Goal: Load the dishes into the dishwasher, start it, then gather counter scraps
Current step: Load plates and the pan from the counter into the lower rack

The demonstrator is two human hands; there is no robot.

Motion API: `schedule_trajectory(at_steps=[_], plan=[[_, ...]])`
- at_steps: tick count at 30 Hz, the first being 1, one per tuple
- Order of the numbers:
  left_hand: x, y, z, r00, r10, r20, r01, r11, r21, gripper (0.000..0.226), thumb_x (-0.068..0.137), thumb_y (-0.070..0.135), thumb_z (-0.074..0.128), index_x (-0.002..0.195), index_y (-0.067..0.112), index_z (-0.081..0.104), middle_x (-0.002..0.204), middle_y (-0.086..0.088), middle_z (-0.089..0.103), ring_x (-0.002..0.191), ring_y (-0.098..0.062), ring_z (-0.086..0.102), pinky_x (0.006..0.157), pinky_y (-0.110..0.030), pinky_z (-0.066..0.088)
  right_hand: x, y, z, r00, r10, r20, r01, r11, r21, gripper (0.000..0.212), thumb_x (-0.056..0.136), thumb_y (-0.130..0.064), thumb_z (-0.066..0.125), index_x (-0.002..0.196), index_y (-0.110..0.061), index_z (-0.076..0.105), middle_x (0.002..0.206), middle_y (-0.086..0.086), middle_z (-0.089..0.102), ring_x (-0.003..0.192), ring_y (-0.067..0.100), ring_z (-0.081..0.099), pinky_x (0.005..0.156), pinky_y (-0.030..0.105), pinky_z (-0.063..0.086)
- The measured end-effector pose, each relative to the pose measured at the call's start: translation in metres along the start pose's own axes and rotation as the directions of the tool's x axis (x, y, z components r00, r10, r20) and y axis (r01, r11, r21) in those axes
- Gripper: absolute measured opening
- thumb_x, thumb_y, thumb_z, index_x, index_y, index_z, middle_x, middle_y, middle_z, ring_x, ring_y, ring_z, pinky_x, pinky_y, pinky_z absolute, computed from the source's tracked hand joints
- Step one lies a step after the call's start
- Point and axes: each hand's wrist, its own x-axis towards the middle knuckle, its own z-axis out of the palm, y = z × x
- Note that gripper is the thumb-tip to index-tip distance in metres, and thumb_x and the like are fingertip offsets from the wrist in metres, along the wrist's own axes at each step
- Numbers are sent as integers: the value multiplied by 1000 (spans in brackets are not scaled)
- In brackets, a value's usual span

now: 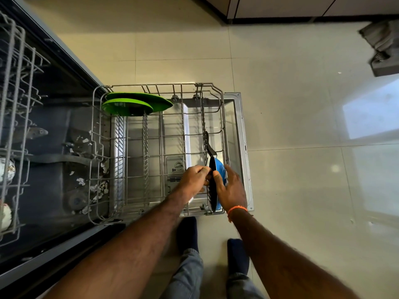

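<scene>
Left hand: the left hand (195, 179) is curled, fingertips pinching the near edge of the black frying pan (212, 186)
Right hand: the right hand (232, 189) is on the pan's other side, thumb hooked over the rim, fingers spread along the blue outer face, an orange wristband (237, 210) at the wrist
Pan: standing on edge in the right-hand part of the lower rack (155, 152), near corner, black handle (209, 143) pointing away from the person along the rack wires
Plates: two green plates (138, 104) upright at the far left corner of that rack, one just in front of the other, well apart from the pan
Rack: pulled out over the open dishwasher door (239, 134), which lies flat above the tiled floor (291, 115)
Tub: dishwasher interior (60, 147) at left, pale scraps scattered on its floor
Upper rack: upper rack (15, 104) at far left edge, white rounded items in it, too blurred to name
</scene>
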Motion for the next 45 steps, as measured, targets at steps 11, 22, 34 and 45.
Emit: schedule_trajectory(at_steps=[11,22,34,45], plan=[[-104,46,-50,995,100,-18,-75,840,537,33,99,38,47,106,15,70,105,0,72,92,-19,64,87,-31,52,-39,-50,-76,971,6,238,60,961,-270,51,97,-22,56,147,-19,46,151,4,46,134,25,49,112,39,39],[-357,78,-88,955,136,-264,31,838,544,37,92,44,48,113,18,63,115,-8,69,95,-22,61,86,-37,51,-176,-187,-157,775,-240,584,564,679,-469,48,93,-25,56,139,-13,53,138,16,58,125,35,55,103,39,46],[-619,-57,-90,590,-158,-792,293,956,27,58,102,42,51,153,16,40,158,-7,41,144,-27,39,118,-37,28,-408,-285,-103,73,-345,936,994,-55,-98,39,95,-23,54,133,-16,60,137,10,60,125,32,56,103,37,44],[-814,-191,-39,122,-392,-912,229,905,-359,47,94,34,64,137,15,61,134,-8,64,127,-26,57,107,-35,43,-645,-276,-5,-450,-276,849,870,-352,346,31,92,-27,52,118,-27,70,121,-2,71,110,24,64,95,37,51]])
